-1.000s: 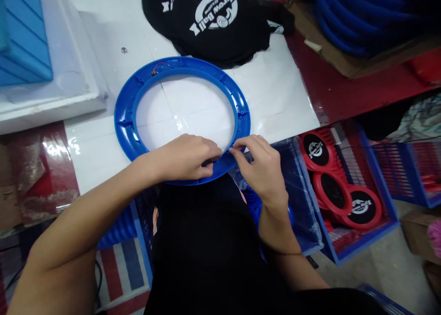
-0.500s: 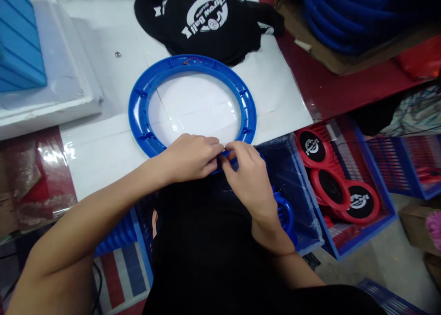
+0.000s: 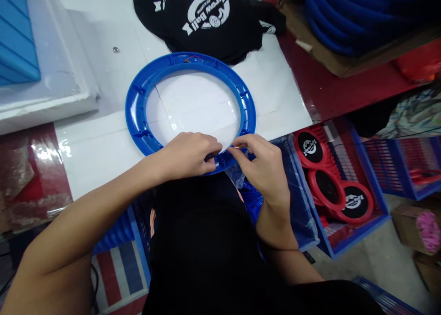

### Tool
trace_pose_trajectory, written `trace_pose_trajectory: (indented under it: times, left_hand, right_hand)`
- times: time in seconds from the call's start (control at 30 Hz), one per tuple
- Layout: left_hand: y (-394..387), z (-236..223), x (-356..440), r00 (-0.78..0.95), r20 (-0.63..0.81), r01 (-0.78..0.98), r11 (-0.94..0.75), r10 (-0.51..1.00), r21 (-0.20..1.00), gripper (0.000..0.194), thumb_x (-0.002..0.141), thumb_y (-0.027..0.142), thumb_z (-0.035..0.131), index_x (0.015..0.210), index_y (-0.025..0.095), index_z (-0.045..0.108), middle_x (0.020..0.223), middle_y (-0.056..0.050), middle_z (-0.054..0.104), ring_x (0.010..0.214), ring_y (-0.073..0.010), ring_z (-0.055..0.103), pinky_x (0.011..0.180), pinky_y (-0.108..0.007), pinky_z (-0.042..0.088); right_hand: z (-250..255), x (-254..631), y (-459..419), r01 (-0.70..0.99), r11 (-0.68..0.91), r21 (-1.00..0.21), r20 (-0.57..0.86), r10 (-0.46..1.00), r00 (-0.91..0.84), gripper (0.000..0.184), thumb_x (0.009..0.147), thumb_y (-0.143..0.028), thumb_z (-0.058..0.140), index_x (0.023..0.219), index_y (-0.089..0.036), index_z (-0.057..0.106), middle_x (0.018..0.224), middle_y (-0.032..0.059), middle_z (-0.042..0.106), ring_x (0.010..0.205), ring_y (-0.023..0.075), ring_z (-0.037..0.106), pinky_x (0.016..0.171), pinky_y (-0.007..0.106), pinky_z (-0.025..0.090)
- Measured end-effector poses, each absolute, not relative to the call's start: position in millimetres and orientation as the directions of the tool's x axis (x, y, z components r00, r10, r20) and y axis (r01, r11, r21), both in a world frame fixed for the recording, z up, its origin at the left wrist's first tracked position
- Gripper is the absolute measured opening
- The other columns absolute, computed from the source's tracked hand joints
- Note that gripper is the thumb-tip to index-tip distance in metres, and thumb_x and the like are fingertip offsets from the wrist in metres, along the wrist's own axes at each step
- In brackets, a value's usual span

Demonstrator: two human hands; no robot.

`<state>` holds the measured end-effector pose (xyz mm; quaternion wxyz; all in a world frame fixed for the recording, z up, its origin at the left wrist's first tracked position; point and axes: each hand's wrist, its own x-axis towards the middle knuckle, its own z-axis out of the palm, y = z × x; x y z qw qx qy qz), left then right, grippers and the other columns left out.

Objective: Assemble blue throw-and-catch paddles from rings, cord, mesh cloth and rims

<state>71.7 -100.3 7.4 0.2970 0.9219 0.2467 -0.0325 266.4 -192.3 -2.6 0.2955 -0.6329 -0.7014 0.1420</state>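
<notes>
A blue plastic ring (image 3: 135,108) lies with its ribbed, hollow side up on the white-covered table, its near rim at the table edge. On its far side sits a small part with a thin red wire (image 3: 195,57). My left hand (image 3: 188,156) is closed over the near rim, fingers curled; its fingertips are partly hidden. Just right of it, my right hand (image 3: 265,168) pinches something thin and small between thumb and forefinger above the same rim. What that piece is cannot be made out.
Black printed fabric (image 3: 206,25) lies behind the ring. A small shiny metal piece (image 3: 116,49) is at the left, near a white foam tray (image 3: 79,94) with a blue bin (image 3: 17,39). Blue crates, one holding red discs (image 3: 353,202), stand right; a carton (image 3: 330,60) holds blue rings.
My right hand has moved slightly right, away from my left hand, opening a gap between them. My left hand stays on the ring's near rim.
</notes>
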Motion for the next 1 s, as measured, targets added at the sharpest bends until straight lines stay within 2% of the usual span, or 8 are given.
trace_pose_trajectory:
  times: [0.27,0.43,0.5,0.57,0.63,0.73,0.83,1.0]
  left_hand:
    - [-95.9,6.1,66.8,0.908,-0.161,0.404,-0.707,0.387,0.580,0.008,0.090,0.017,0.058,0.085,0.019,0.065,0.090,-0.004,0.071,0.075,-0.0170,0.062,0.066,-0.028,0.037]
    - [-87.5,6.1,63.1,0.941,-0.131,0.325,-0.727,0.312,0.605,0.010,0.088,0.015,0.058,0.079,0.018,0.062,0.084,-0.003,0.067,0.073,-0.0163,0.060,0.068,-0.028,0.040]
    - [-84.5,5.7,61.3,0.950,-0.125,0.301,-0.738,0.286,0.603,0.012,0.088,0.014,0.058,0.078,0.019,0.063,0.082,-0.003,0.066,0.074,-0.0167,0.060,0.069,-0.028,0.041]
    - [-83.0,5.9,58.9,0.954,-0.128,0.293,-0.751,0.271,0.592,0.012,0.088,0.015,0.057,0.080,0.019,0.065,0.083,-0.003,0.067,0.077,-0.0177,0.062,0.071,-0.029,0.043]
    - [-83.8,7.7,56.7,0.950,-0.142,0.307,-0.761,0.277,0.571,0.013,0.090,0.017,0.056,0.085,0.019,0.068,0.088,-0.004,0.069,0.083,-0.0194,0.066,0.073,-0.030,0.044]
    - [-89.0,12.8,56.9,0.933,-0.170,0.357,-0.770,0.316,0.530,0.017,0.094,0.023,0.056,0.099,0.019,0.072,0.099,-0.006,0.073,0.094,-0.0228,0.070,0.073,-0.030,0.047]
    - [-97.6,15.1,64.7,0.912,-0.182,0.408,-0.775,0.367,0.483,0.021,0.097,0.030,0.057,0.107,0.019,0.071,0.106,-0.007,0.075,0.098,-0.0252,0.072,0.070,-0.031,0.047]
    - [-111.2,6.7,79.5,0.872,-0.142,0.485,-0.781,0.469,0.393,0.019,0.100,0.023,0.051,0.103,0.016,0.069,0.100,-0.009,0.075,0.090,-0.0252,0.072,0.058,-0.032,0.037]
  right_hand:
    - [-7.0,267.2,-195.7,0.806,0.137,-0.576,0.211,0.977,-0.015,0.011,0.098,-0.017,0.068,0.091,-0.024,0.064,0.087,0.0025,0.071,0.085,0.0208,0.068,0.080,0.036,0.053]
    - [-11.1,277.4,-192.1,0.847,0.348,-0.401,0.251,0.931,-0.264,0.019,0.105,-0.020,0.057,0.089,-0.023,0.067,0.085,0.0058,0.071,0.084,0.0223,0.062,0.080,0.038,0.050]
    - [-16.3,278.0,-193.1,0.850,0.389,-0.355,0.276,0.912,-0.302,0.023,0.106,-0.020,0.053,0.089,-0.022,0.068,0.082,0.0060,0.070,0.081,0.0220,0.061,0.078,0.038,0.049]
    - [-21.4,276.1,-195.2,0.836,0.374,-0.401,0.310,0.914,-0.261,0.021,0.105,-0.018,0.055,0.089,-0.022,0.068,0.081,0.0047,0.070,0.079,0.0206,0.063,0.076,0.036,0.050]
    - [-24.0,272.7,-197.2,0.803,0.316,-0.506,0.315,0.934,-0.169,0.015,0.101,-0.016,0.060,0.089,-0.022,0.067,0.081,0.0027,0.071,0.079,0.0190,0.066,0.076,0.033,0.051]
    - [-20.9,267.4,-198.1,0.772,0.177,-0.610,0.222,0.974,-0.048,0.013,0.094,-0.011,0.066,0.088,-0.023,0.065,0.082,-0.0002,0.070,0.078,0.0178,0.068,0.075,0.031,0.050]
    - [-14.2,262.9,-197.0,0.789,0.079,-0.609,0.112,0.994,-0.013,0.016,0.091,-0.007,0.066,0.088,-0.023,0.063,0.082,-0.0013,0.069,0.079,0.0178,0.068,0.073,0.031,0.047]
    - [-6.2,257.9,-198.4,0.814,0.064,-0.577,0.063,0.997,-0.034,0.016,0.095,-0.008,0.060,0.089,-0.022,0.062,0.086,0.0007,0.070,0.081,0.0189,0.068,0.075,0.032,0.046]
